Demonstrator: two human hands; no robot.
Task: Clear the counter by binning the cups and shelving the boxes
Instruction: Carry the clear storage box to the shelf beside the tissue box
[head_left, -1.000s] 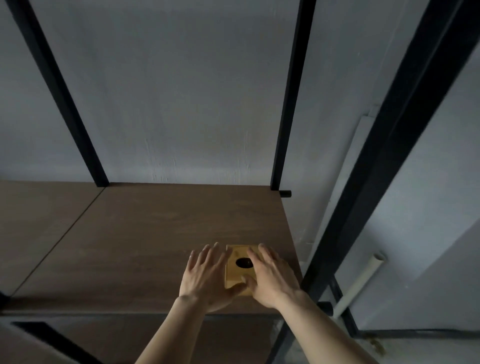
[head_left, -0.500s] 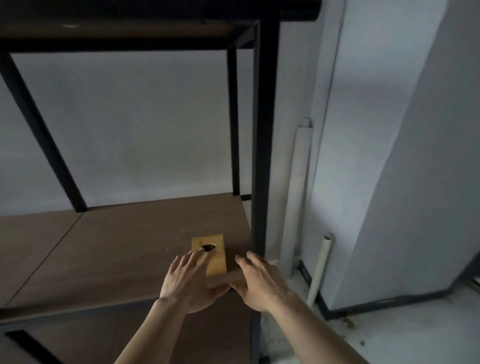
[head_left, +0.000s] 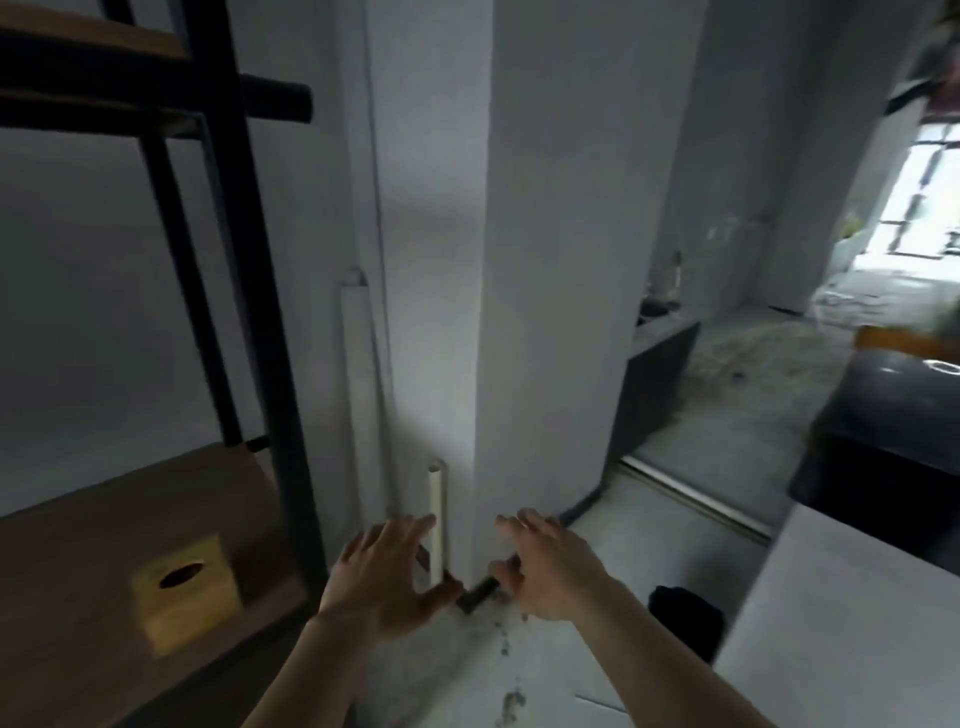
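Here, both hands are empty and held out in front of the body, off to the right of the shelving. Left hand: fingers spread, thumb out, palm facing away, grasping nothing. Right hand: fingers loosely curled, thumb tucked toward the left one, likewise released. The two are near each other but apart, a narrow gap between the thumbs. Yellow box with a dark oval hole in its top lies flat on the brown shelf board, close to the board's front right corner, just left of the black front upright of the rack; well clear of both hands, nothing touching it. A second board sits higher in the same frame, upper left. Behind the hands, a white pipe stands against the base of a pale wall column; a taller white tube leans in the corner beside it. To the right, a dark counter, blurred; something pale and ring-like rests on it, too smeared to identify. Bright window far right. A dark shape low on the pale floor, indistinct.
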